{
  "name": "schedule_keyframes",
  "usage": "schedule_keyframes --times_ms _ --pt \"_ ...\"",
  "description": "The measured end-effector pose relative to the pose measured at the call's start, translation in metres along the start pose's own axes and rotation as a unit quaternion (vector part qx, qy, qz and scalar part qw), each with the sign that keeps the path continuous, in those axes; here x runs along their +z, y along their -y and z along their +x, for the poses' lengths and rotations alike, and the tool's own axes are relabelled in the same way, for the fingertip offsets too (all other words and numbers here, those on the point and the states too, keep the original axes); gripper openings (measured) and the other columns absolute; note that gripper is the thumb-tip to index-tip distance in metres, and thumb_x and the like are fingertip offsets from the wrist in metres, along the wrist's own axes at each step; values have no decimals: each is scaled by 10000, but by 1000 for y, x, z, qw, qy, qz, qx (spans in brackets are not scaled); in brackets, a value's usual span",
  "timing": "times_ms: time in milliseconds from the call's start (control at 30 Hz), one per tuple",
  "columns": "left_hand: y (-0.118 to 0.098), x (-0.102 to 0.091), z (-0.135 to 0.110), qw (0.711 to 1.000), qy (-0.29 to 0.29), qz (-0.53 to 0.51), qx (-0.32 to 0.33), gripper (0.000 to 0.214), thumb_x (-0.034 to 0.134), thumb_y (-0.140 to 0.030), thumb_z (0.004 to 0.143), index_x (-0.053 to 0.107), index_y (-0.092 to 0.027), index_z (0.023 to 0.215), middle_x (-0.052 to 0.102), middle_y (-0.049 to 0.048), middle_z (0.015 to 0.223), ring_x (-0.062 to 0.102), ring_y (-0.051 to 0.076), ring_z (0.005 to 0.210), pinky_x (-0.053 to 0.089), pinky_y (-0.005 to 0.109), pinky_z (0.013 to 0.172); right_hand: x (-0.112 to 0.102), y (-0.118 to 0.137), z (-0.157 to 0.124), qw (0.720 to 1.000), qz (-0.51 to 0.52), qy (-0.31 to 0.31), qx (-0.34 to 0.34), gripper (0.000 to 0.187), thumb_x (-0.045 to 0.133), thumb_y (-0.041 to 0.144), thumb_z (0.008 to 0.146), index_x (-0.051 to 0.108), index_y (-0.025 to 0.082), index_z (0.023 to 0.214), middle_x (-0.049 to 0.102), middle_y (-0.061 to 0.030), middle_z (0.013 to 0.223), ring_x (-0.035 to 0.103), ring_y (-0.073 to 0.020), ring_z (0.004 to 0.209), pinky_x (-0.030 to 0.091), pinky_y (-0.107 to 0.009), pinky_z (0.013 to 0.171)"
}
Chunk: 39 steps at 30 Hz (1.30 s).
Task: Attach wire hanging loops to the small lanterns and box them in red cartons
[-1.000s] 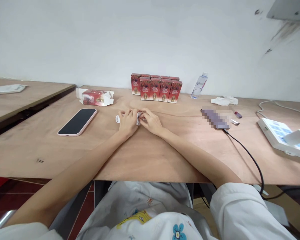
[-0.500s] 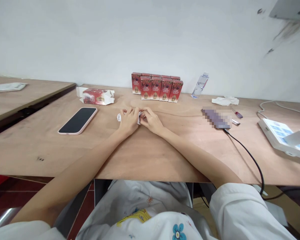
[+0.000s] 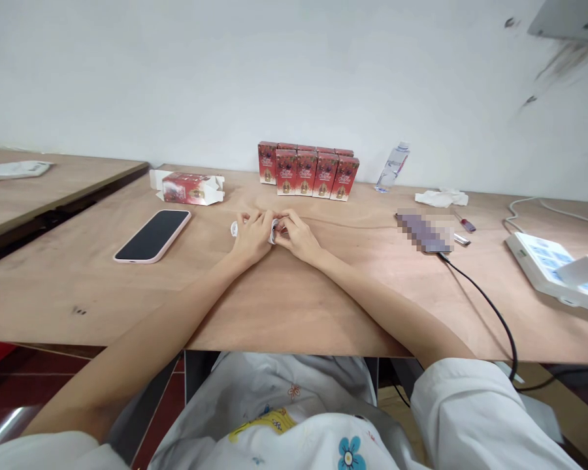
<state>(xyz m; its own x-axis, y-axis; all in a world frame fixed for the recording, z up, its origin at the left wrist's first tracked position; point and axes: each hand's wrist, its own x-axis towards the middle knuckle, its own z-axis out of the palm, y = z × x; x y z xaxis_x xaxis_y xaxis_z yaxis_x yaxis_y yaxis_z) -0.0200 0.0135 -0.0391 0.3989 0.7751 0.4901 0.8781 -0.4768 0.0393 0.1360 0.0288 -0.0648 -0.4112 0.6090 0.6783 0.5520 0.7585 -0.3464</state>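
Note:
In the head view both hands meet over the wooden table (image 3: 294, 307). My left hand (image 3: 253, 236) is wrapped round a small white object (image 3: 234, 229), which pokes out past its fingers on the left. A white, round end of it with a dark middle also shows between the two hands. My right hand (image 3: 298, 239) has its fingertips pinched at that end. Most of the object is covered by the fingers, so its kind is hidden. Behind the hands stand several red printed boxes (image 3: 306, 173) in two rows.
An open red box (image 3: 183, 189) lies on its side at the left, behind a pink-cased phone (image 3: 153, 237). To the right are a clear bottle (image 3: 392, 168), crumpled tissue (image 3: 441, 197), a blurred-out phone (image 3: 421, 232) on a black cable, a small screwdriver (image 3: 467, 224) and a white power strip (image 3: 553, 267).
Both hands stay in nearly the same place. Slightly more of the dark middle shows at the white object's end between them.

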Motion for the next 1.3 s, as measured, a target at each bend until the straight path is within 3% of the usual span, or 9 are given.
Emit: schedule_keyframes --times_ms 200,400,667,833,1033,1300 --pt "0 0 0 1000 4 -10 -2 272 439 -164 861 498 -172 1126 665 170 1172 547 321 1148 303 481 919 0 1 0 1000 10 -15 -3 25 529 199 874 549 187 864 574 -124 1119 637 -188 924 547 -337 884" --pt "2 -9 0 999 -16 -30 -28 222 481 -224 883 505 -171 1097 646 145 1179 585 296 1078 324 453 935 -1 2 -2 997 51 -54 -21 144 471 296 951 557 189 992 608 -106 1101 649 -171 903 583 -323 828" --pt "3 -10 -1 998 -51 -25 15 248 491 -217 886 532 -191 1129 660 126 1172 602 288 1098 342 443 962 2 -4 -4 993 40 -107 -23 293 461 414 967 589 176 1080 677 -103 1024 691 -184 855 583 -335 817" --pt "1 -10 0 999 -37 -28 3 298 508 -228 877 541 -170 1167 656 138 1210 610 294 1109 348 441 974 3 -6 -5 993 27 -109 -35 272 443 381 973 620 183 1033 708 -106 1074 707 -180 897 585 -318 831" --pt "-4 -10 -1 999 -36 -21 -12 301 489 -234 891 543 -141 1172 674 155 1155 615 304 1088 362 450 943 6 -6 -3 994 6 -103 -27 196 489 294 942 628 196 844 724 -115 1083 698 -213 1012 570 -346 864" --pt "-3 -4 0 999 -43 -14 -7 324 483 -197 850 544 -163 1167 684 157 1108 610 316 1055 363 461 882 5 -5 -2 997 -15 -80 -17 137 519 226 908 604 203 802 724 -115 1083 699 -214 978 554 -358 871"
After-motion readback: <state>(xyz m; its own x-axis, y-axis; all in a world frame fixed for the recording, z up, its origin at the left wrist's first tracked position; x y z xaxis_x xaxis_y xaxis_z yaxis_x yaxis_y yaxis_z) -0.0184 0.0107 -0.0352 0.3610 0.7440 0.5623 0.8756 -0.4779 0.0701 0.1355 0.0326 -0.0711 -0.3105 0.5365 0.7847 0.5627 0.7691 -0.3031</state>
